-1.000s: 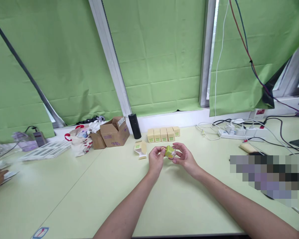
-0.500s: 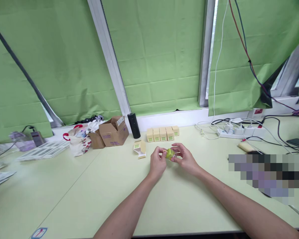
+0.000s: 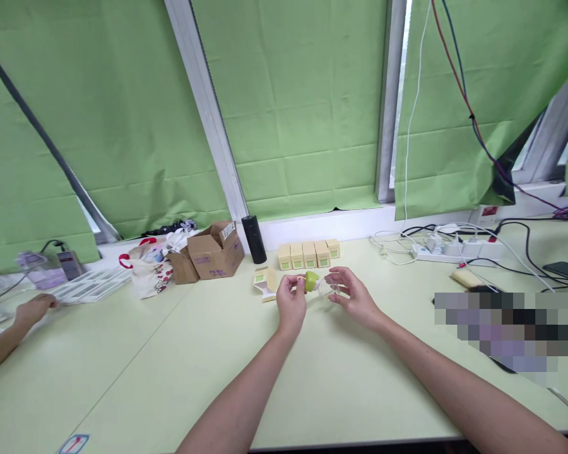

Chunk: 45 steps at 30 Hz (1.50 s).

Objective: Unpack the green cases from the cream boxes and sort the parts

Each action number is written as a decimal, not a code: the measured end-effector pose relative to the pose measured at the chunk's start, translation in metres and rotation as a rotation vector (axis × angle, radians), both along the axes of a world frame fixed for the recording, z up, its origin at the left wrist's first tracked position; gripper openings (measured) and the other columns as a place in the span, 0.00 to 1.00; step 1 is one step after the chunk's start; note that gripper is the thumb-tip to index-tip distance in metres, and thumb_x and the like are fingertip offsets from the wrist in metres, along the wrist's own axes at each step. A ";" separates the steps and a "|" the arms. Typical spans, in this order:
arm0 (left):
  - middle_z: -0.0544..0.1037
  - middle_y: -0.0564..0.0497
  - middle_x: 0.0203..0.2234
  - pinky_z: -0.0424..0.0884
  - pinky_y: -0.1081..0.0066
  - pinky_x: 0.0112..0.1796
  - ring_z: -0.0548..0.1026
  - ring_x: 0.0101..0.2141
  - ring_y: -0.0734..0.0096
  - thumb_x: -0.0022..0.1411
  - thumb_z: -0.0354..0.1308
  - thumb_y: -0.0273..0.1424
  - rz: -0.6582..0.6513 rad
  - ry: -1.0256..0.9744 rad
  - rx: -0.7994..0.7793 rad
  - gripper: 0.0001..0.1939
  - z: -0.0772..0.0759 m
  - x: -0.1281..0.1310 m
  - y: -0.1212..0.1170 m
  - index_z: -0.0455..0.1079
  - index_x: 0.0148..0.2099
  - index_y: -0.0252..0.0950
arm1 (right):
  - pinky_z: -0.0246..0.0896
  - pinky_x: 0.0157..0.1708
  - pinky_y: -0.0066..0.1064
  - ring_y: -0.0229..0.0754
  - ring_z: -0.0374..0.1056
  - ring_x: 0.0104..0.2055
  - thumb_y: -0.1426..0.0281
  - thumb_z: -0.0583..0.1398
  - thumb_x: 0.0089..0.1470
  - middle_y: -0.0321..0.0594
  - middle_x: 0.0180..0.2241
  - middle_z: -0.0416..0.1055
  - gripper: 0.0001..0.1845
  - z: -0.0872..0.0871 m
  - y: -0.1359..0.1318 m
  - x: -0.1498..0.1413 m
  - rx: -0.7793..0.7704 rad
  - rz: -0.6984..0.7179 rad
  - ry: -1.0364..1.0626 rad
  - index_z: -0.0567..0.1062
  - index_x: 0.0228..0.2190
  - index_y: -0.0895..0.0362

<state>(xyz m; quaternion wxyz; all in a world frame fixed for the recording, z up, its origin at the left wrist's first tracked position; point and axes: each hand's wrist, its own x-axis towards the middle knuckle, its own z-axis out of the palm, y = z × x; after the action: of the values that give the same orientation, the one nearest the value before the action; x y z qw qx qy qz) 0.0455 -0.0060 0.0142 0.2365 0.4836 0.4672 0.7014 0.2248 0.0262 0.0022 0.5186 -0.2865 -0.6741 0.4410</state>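
Observation:
Above the table, my left hand [image 3: 291,304] is closed on a small green rounded piece [image 3: 311,281] with a thin pale loop at its left end. In my right hand [image 3: 355,297] a clear, see-through cup-like piece [image 3: 328,288] is held between thumb and fingers. The two pieces lie end to end, and I cannot tell whether they still touch. Just left of my left hand an opened little cream carton [image 3: 264,282] lies with its flaps spread. Behind both hands stands a row of several closed cartons [image 3: 303,255] of the same kind, each with a green square.
A black cylinder [image 3: 254,239] and an open cardboard box [image 3: 216,251] stand at the back, beside a white cloth bag [image 3: 147,272]. White trays [image 3: 92,285] and another person's hand [image 3: 34,309] are at the left. A power strip [image 3: 459,252] with tangled cables sits at the right.
The green piece has moved left with my left hand, away from my right hand, so more of the clear piece shows. Another person's hand has reached in from the left.

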 end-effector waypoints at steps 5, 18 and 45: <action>0.78 0.49 0.32 0.77 0.70 0.31 0.78 0.32 0.68 0.56 0.70 0.47 0.013 -0.277 -0.160 0.22 -0.004 -0.010 0.010 0.68 0.34 0.36 | 0.63 0.60 0.51 0.49 0.68 0.59 0.66 0.62 0.56 0.42 0.54 0.75 0.13 0.000 0.018 0.018 0.152 -0.158 -0.121 0.74 0.44 0.49; 0.80 0.46 0.32 0.77 0.69 0.31 0.79 0.32 0.69 0.56 0.72 0.44 -0.058 -0.350 -0.255 0.21 -0.012 -0.009 0.009 0.69 0.35 0.34 | 0.63 0.53 0.45 0.53 0.73 0.50 0.72 0.56 0.52 0.47 0.48 0.78 0.07 -0.023 0.078 0.079 0.149 -0.630 -0.439 0.75 0.32 0.53; 0.79 0.46 0.23 0.75 0.66 0.32 0.76 0.24 0.68 0.49 0.65 0.30 -0.291 -0.526 -0.348 0.08 -0.004 0.001 -0.002 0.68 0.29 0.34 | 0.62 0.59 0.58 0.58 0.65 0.59 0.74 0.55 0.61 0.49 0.54 0.73 0.19 0.000 0.038 0.043 0.659 -0.497 -0.408 0.74 0.52 0.50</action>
<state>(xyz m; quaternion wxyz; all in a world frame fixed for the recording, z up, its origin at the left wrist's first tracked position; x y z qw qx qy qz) 0.0469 -0.0077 0.0105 0.5254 0.3004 0.4290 0.6706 0.2679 0.0645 0.0022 0.5287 -0.3402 -0.7776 0.0001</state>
